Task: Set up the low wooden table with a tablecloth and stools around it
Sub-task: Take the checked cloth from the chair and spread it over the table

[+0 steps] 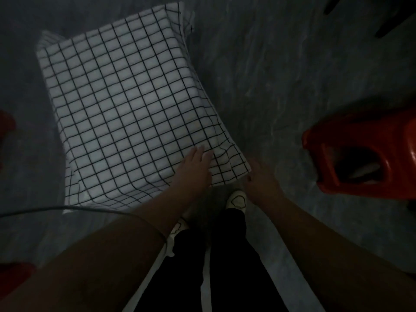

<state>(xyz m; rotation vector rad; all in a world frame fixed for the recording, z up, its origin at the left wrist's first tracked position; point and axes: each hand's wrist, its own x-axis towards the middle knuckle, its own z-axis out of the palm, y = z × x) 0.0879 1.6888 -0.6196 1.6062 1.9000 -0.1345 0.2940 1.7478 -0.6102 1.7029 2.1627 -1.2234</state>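
Observation:
A white tablecloth with a black grid (126,102) covers the low table completely, so no wood shows. My left hand (194,167) lies flat on the cloth near its front right corner, fingers spread. My right hand (261,179) is just off that corner, close to the hanging edge of the cloth; the dim light hides whether it pinches the fabric. A red plastic stool (369,154) stands on the floor to the right of the table, a good step away from it.
Grey marbled floor (281,75) surrounds the table. Part of another red object (6,134) shows at the left edge. Dark furniture legs (387,23) reach in at the top right. A thin cable (67,208) crosses in front of the table. My feet stand by the front corner.

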